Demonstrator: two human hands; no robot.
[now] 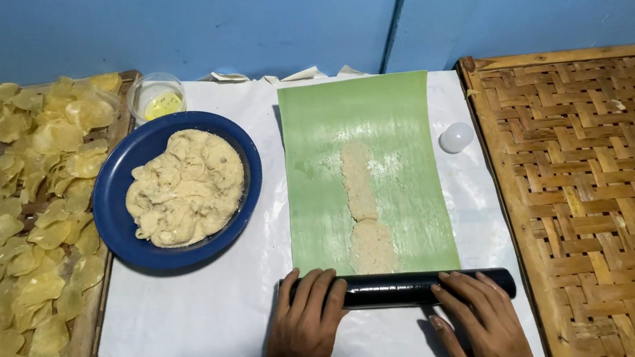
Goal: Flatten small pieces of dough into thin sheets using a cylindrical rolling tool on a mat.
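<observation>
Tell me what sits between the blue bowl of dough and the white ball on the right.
The green sheet, with a strip of flattened dough down its middle, lies between the blue bowl and the white ball, seen in the head view.

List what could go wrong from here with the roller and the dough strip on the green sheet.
1. Both hands, left and right, press the black roller at the green sheet's near edge; the sheet might slide on the white cover.
2. The dough strip is thin and uneven, so it may tear or stick.
3. The white ball could roll off.
</observation>
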